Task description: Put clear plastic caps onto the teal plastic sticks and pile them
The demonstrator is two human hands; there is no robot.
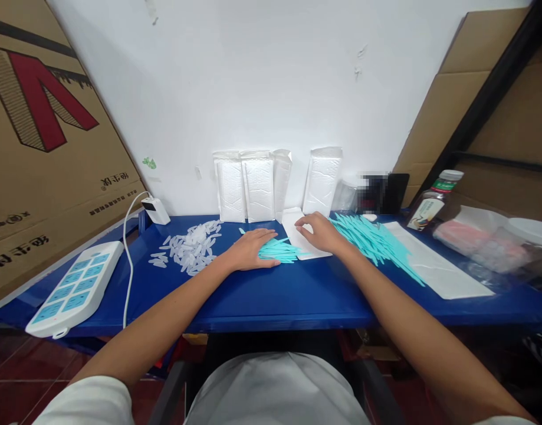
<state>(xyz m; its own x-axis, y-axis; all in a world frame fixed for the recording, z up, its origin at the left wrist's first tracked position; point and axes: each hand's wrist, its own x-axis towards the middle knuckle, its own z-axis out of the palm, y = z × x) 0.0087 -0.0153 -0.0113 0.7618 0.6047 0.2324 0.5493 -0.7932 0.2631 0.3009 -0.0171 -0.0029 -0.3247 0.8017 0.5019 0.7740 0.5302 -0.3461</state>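
My left hand lies flat, fingers stretched out, on a small bunch of teal plastic sticks in the middle of the blue table. My right hand rests with curled fingertips on a white bubble mailer lying flat just beyond the bunch. A larger heap of teal sticks spreads to the right of my right hand. A pile of small clear plastic caps lies to the left of my left hand.
Several white bubble mailers lean on the wall at the back. A white power strip and charger sit at the left. A long white sheet, a bottle and plastic bags lie at the right. Cardboard boxes flank both sides.
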